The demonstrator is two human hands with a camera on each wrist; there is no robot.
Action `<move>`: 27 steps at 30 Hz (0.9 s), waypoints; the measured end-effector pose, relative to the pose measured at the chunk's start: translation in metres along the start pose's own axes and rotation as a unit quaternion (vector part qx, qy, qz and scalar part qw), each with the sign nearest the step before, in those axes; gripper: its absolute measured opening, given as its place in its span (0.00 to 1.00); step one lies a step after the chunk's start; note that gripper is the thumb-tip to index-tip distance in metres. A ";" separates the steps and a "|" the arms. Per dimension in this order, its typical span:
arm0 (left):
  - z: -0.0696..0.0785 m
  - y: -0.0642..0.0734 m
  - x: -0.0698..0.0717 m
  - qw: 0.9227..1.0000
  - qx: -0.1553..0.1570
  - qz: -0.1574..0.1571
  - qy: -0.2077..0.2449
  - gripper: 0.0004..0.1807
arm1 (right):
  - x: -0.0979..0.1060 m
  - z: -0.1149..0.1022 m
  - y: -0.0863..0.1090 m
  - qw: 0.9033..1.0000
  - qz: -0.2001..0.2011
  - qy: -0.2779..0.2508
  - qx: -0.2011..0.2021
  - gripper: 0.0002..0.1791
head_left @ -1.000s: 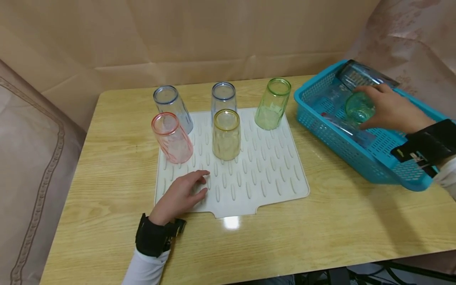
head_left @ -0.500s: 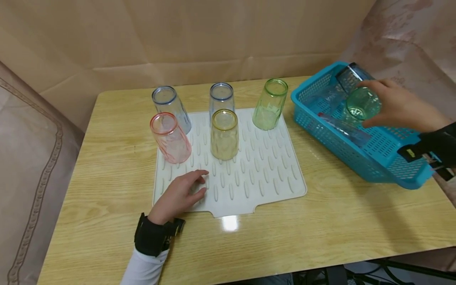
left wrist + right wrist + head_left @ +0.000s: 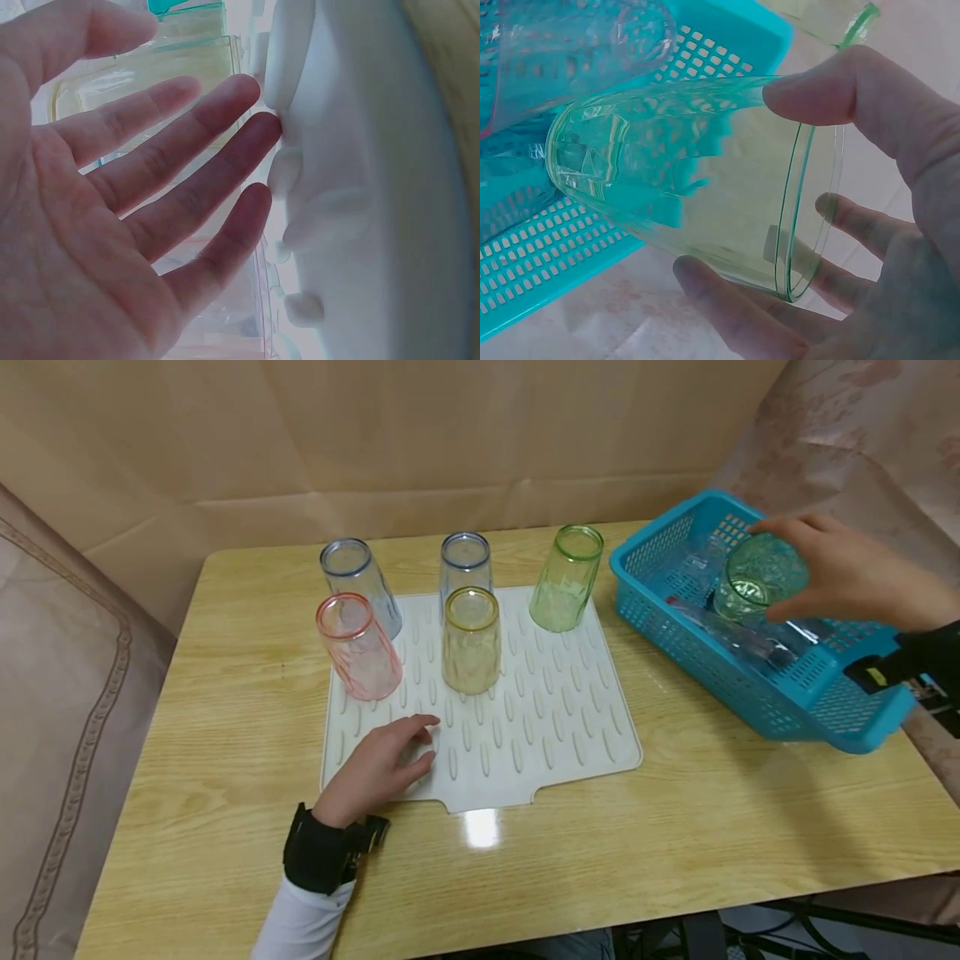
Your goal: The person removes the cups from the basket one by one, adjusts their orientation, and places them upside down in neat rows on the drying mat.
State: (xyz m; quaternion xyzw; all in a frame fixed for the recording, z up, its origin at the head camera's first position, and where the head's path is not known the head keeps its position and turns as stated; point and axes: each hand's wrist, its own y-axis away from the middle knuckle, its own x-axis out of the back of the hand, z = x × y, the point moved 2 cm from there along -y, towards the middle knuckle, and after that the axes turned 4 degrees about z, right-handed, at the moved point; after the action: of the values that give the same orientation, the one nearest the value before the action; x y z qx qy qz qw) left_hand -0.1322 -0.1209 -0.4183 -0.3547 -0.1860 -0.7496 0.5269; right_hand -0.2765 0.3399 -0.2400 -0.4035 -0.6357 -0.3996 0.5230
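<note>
My right hand (image 3: 862,572) grips a clear green-tinted drinking glass (image 3: 761,578) above the blue basket (image 3: 690,639). Thumb and fingers spread round its wide rim end, and the narrower end of the glass points toward the basket in the right wrist view. Over the near left part of a white ridged mat (image 3: 525,727) lies my left hand (image 3: 378,768), its fingers loosely extended and holding nothing. Beyond it on the mat stand a pink glass (image 3: 363,652) and a yellow glass (image 3: 472,643). Two blue-rimmed glasses (image 3: 363,581) and a green glass (image 3: 567,581) stand farther back.
Inside the basket lie more clear glasses, among them a red-edged glass (image 3: 723,627). The basket stands at the right of the wooden table (image 3: 240,693). A beige cloth (image 3: 375,452) hangs behind the table.
My right hand has raised the green-tinted glass and moved slightly right. The dark glass that leaned against the basket's far rim no longer shows there. My left hand stays in place.
</note>
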 end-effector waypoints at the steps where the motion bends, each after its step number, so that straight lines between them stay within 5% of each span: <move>1: 0.000 0.000 0.000 1.000 0.002 -0.002 -0.001 0.21 | 0.001 -0.001 0.000 1.000 0.001 0.002 0.001 0.58; 27: 0.003 -0.004 0.002 1.000 -0.010 -0.003 0.005 0.21 | 0.023 -0.042 -0.006 0.998 -0.011 0.029 0.049 0.60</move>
State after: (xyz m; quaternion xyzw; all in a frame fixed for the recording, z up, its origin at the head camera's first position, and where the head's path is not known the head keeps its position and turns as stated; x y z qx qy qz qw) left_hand -0.1354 -0.1192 -0.4144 -0.3558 -0.1765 -0.7546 0.5223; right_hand -0.2703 0.3013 -0.2121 -0.3582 -0.6433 -0.3854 0.5562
